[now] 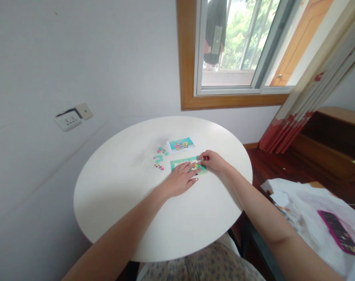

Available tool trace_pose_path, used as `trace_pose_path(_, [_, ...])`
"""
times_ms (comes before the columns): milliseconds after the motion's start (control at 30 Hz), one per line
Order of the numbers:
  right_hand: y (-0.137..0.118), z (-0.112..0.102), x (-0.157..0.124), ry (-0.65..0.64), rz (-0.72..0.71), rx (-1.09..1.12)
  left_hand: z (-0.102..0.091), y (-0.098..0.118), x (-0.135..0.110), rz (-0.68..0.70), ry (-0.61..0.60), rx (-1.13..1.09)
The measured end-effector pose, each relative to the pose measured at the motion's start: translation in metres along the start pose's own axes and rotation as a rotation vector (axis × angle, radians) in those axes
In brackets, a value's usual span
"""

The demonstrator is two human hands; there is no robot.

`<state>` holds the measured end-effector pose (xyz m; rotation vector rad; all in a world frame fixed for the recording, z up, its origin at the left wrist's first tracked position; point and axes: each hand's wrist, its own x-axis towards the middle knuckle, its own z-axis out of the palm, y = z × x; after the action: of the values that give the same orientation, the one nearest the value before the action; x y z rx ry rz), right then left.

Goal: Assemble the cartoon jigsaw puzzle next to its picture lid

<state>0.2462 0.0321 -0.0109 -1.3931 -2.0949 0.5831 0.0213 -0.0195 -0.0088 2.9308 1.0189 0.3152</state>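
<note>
On the white bench (pixel 113 195), the left hand (pixel 181 180) lies spread over the jigsaw board (pixel 181 160); the right hand (pixel 213 160) is bunched at its right end, any grasp impossible to tell. Loose jigsaw pieces (pixel 158 159) lie left, a cartoon picture (pixel 181 144) on the far side.
</note>
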Motion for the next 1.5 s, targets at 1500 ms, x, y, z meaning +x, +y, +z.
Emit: trace_pose_path(1500, [-0.001, -0.010, -0.004, -0.041, -0.051, -0.039, -0.002, 0.002, 0.000, -0.017, -0.005, -0.017])
